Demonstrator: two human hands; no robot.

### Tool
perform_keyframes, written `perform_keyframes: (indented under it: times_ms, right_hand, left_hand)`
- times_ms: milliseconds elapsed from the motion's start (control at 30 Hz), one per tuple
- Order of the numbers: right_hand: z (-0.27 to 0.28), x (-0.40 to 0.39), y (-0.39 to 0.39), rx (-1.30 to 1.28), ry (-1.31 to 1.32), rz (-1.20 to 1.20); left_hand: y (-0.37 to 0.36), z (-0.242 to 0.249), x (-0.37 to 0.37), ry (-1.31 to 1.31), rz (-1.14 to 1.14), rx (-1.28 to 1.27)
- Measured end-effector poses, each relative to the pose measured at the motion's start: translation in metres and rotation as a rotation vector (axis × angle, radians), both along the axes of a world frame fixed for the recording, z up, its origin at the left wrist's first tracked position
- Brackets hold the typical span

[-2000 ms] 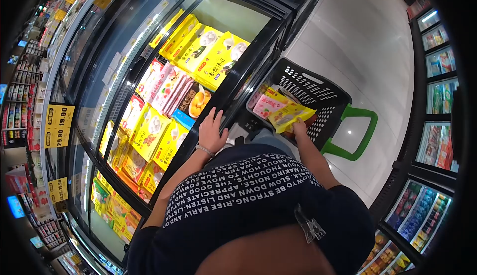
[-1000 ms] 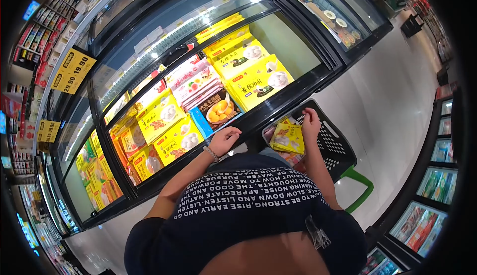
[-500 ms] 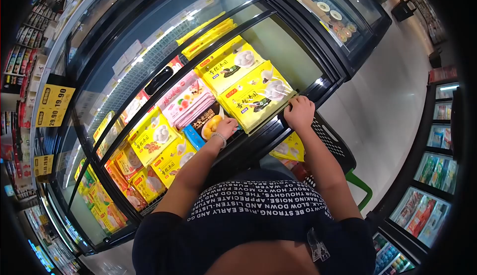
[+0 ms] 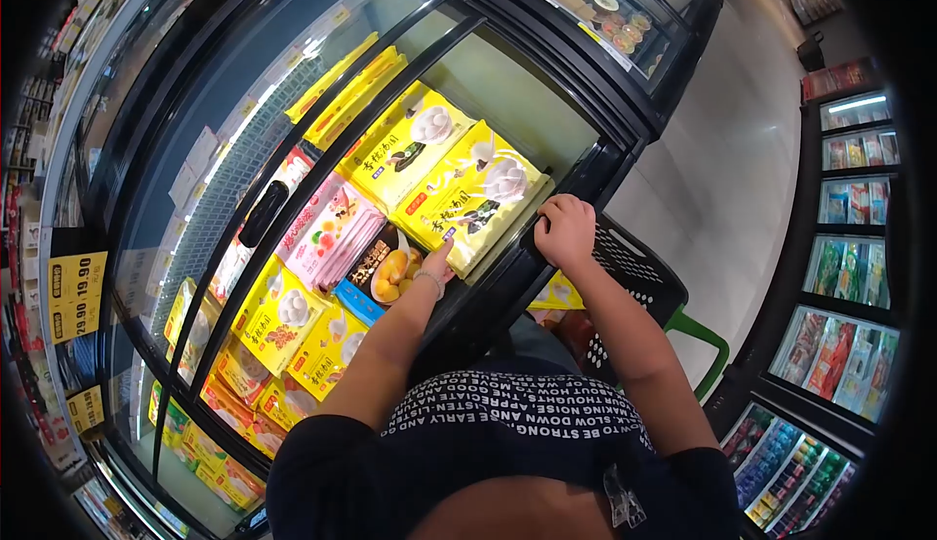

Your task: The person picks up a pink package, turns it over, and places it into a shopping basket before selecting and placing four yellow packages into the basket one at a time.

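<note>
My left hand [image 4: 438, 263], with a bracelet at the wrist, is at the lower left corner of a yellow dumpling package [image 4: 483, 188] in the freezer. One digit lies against the package; the other fingers are mostly hidden, so its grip is unclear. My right hand [image 4: 566, 229] is closed over the freezer's black front edge [image 4: 498, 284], right of that package. Left of my left hand lies a black package [image 4: 388, 269] picturing yellow balls, beside a blue one [image 4: 358, 301]. Pink packages [image 4: 332, 228] and another yellow package [image 4: 410, 140] lie behind.
A black basket [image 4: 639, 276] with a green handle [image 4: 720, 345] stands at my right, holding a yellow package [image 4: 558, 293]. The freezer's sliding glass has a black handle [image 4: 264, 214]. Yellow price signs [image 4: 76, 296] hang at the left. Upright fridges [image 4: 835, 350] line the right side.
My left hand has left the black package and moved to the yellow package's corner. My right hand stays on the freezer edge. The view has shifted, moving the freezer's contents leftward in the picture.
</note>
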State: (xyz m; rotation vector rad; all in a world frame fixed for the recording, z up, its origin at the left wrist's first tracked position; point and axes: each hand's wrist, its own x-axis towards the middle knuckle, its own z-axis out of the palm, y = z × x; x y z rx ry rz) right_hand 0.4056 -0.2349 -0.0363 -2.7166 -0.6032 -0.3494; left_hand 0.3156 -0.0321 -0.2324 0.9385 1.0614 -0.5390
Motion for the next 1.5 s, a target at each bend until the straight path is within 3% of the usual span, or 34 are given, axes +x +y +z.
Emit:
perform_keyframes:
  times_ms: [100, 200, 433, 567, 700, 833, 1033, 1167, 1500]
  right_hand:
    - [-0.002, -0.001, -0.002, 0.028, -0.018, 0.002]
    - [-0.003, -0.001, -0.002, 0.038, -0.03, -0.002]
    - [-0.004, -0.001, -0.004, 0.065, -0.014, -0.017]
    - [-0.004, -0.003, -0.006, 0.072, -0.022, -0.025]
    - [-0.005, -0.003, -0.007, 0.069, -0.033, -0.016]
    - [-0.01, -0.003, -0.008, 0.082, -0.086, -0.019]
    - [-0.013, -0.003, -0.008, 0.058, -0.073, -0.014]
    - [-0.004, -0.004, -0.006, -0.048, 0.04, -0.03]
    - [0.003, -0.015, 0.007, -0.285, 0.125, -0.028]
  left_hand:
    - [0.005, -0.008, 0.002, -0.051, -0.093, 0.127]
    - [-0.003, -0.006, 0.002, -0.164, 0.154, -0.091]
    - [-0.014, 0.012, 0.021, -0.257, 0.416, -0.356]
    - [-0.014, 0.042, 0.039, -0.399, 0.26, -0.33]
    - [-0.001, 0.085, 0.038, -0.478, 0.246, -0.231]
    - [0.029, 0.103, -0.003, -0.498, 0.314, -0.362]
    - [0.048, 0.167, -0.106, -0.549, 0.455, -0.168]
    - [0.057, 0.168, -0.162, -0.574, 0.612, -0.129]
    - [0.039, 0.241, -0.265, -0.829, 0.692, -0.021]
